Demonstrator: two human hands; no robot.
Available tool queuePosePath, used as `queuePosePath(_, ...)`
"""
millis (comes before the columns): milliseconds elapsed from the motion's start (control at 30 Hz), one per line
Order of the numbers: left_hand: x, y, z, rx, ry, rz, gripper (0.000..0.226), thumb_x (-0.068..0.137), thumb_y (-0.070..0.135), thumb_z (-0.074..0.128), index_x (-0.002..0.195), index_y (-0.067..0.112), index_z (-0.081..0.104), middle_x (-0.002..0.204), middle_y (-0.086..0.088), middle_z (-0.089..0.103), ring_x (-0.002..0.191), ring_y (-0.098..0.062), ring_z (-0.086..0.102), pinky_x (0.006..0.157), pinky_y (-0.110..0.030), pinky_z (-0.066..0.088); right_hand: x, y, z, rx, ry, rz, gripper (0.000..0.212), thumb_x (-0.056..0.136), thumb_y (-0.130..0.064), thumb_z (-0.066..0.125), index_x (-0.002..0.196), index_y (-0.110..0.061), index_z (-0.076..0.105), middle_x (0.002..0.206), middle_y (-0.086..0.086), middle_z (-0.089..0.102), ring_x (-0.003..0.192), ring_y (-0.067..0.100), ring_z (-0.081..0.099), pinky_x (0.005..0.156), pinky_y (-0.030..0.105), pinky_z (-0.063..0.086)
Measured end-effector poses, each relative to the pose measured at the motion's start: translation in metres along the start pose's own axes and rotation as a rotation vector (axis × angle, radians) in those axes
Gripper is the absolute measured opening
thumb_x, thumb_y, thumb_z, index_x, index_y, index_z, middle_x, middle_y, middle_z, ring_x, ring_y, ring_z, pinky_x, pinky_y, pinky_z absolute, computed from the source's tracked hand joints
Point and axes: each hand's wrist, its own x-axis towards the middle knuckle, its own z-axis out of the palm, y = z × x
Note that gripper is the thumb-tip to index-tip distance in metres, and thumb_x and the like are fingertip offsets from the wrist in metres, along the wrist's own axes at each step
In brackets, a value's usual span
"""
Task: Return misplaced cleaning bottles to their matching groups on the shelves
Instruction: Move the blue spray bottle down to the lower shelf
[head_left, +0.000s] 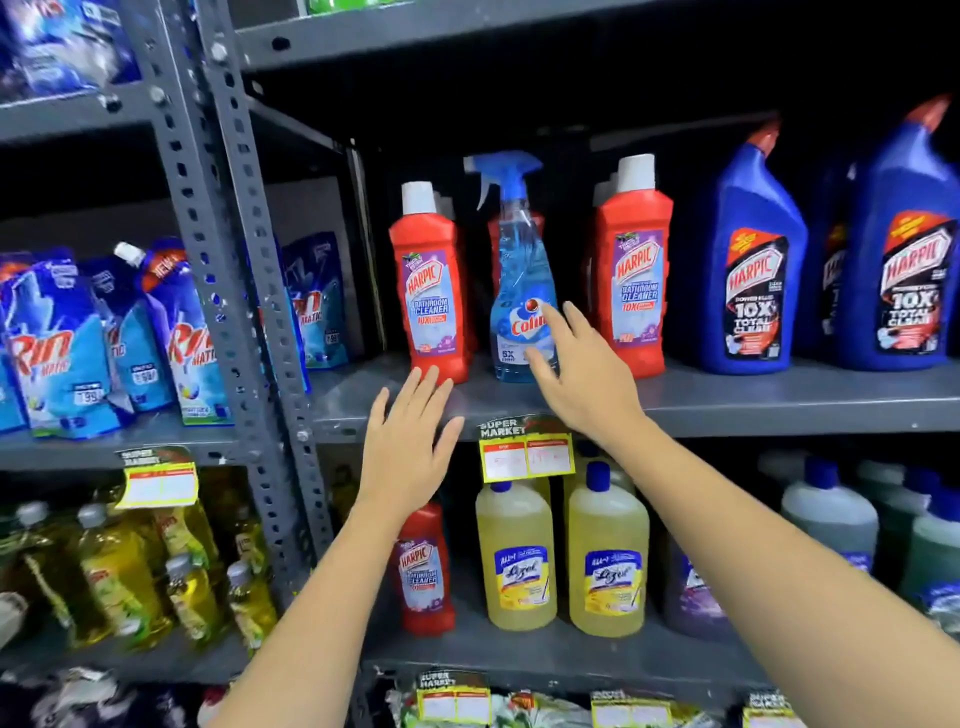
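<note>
Grey metal shelf carries the cleaning stock. Landmark: the blue spray bottle, standing in the gap among red bathroom-cleaner bottles, with big blue toilet-cleaner bottles further right of it. It looks like the odd one out here, so likely the misplaced item. It stands upright, long axis vertical, label facing out, trigger nozzle pointing left.

Right hand open, fingers spread, fingertips at the spray bottle's label (touching or just short, cannot tell), not yet closed. Left hand open and empty, below-left of the spray bottle at the shelf edge, probably ready to steady its neighbours.
</note>
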Motion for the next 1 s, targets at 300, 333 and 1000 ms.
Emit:
queuePosePath(300,-0.001,-0.006,0.012,-0.021,0.125,0.015,0.041,0.097,0.039,0.041,0.115,0.013,0.067,0.121,-0.004,0.068,0.127,-0.022,0.052,0.106,-0.045,0.034,0.043,0.008,0.012,0.163,-0.008,0.182,0.077,0.096,-0.041,0.052,0.156,-0.014,0.013,0.161,0.012,0.022,0.139,0.032,0.039,0.102,0.045,0.039)
queuePosePath(333,-0.001,-0.006,0.012,-0.016,0.129,0.021,0.041,0.097,0.039,0.042,0.115,0.013,0.067,0.121,-0.003,0.068,0.125,-0.022,0.053,0.106,-0.044,0.034,0.049,0.007,0.013,0.234,0.005,0.236,0.079,0.094,-0.042,0.055,0.156,-0.012,0.015,0.159,0.013,0.025,0.139,0.032,0.039,0.105,0.043,0.037)
queuePosePath(1000,0.0,-0.013,0.013,-0.001,0.196,0.086,0.036,0.097,0.04,0.046,0.111,0.014,0.068,0.115,-0.004,0.07,0.109,-0.02,0.062,0.091,-0.039,0.04,0.086,-0.018,0.03,0.809,0.085,0.464,0.057,0.086,-0.021,0.074,0.127,-0.009,0.035,0.11,0.001,0.058,0.104,0.019,0.061,0.086,0.034,0.054)
